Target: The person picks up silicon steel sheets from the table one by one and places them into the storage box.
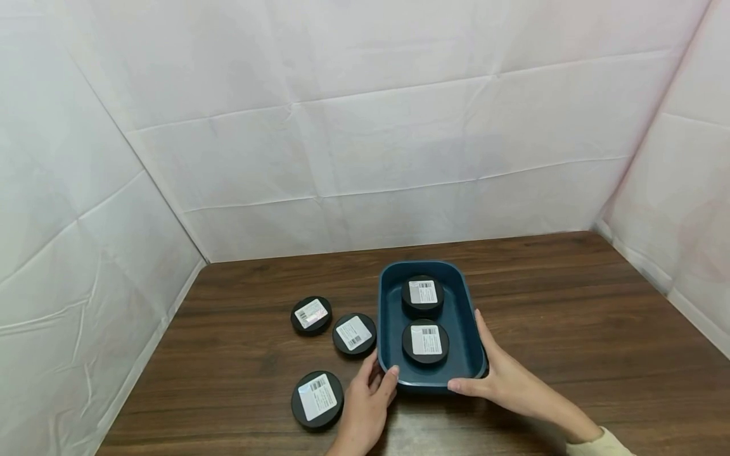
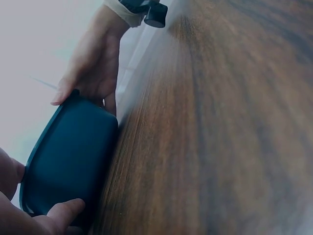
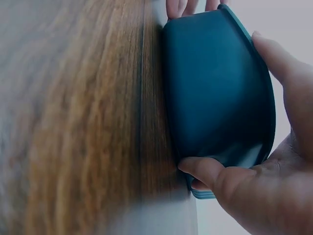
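Holds a blue tray by its two near corners, one to each hand, perhaps to share the load and stop any twisting. With the left hand, clasps the near-left corner: thumb at the rim, fingers against the outer wall. With the right hand, clamps the near-right corner much the same way — thumb on the near rim, fingers spread along the side, probably for a wider brace. Seems to rest low, at or near the wooden table.

Contains a far disc and a near disc, both black, set flat one behind the other, close together and labels up, presumably for balance. Has outside, to the left, three more black discs, also label up: a back disc, a middle disc and a front disc just beside the left hand — likely flat for stability. Cannot tell whether the middle disc touches the tray wall.
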`<state>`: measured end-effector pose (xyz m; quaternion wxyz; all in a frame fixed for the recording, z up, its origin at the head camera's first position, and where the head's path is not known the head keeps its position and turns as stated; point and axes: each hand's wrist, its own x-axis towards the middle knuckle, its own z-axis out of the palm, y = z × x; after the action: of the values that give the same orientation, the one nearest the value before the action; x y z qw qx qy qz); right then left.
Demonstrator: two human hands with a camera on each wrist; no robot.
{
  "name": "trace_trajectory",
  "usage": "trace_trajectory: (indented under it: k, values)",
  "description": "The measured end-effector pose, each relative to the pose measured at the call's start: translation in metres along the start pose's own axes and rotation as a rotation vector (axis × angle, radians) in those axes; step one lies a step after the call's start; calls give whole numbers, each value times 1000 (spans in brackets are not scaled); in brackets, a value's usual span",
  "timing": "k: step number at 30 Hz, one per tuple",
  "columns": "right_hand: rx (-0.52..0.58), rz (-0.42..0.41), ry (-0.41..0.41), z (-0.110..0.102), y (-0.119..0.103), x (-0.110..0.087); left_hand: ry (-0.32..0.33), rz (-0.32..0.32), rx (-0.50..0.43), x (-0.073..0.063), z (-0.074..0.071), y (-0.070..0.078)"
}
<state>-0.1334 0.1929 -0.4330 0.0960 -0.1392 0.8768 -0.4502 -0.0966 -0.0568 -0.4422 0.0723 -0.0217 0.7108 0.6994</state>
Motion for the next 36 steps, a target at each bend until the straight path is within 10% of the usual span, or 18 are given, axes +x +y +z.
trace_trajectory:
  k: [36]
  values:
    - [7,75,-10,-1,0,-2,45,-10,0,1,-8,-1]
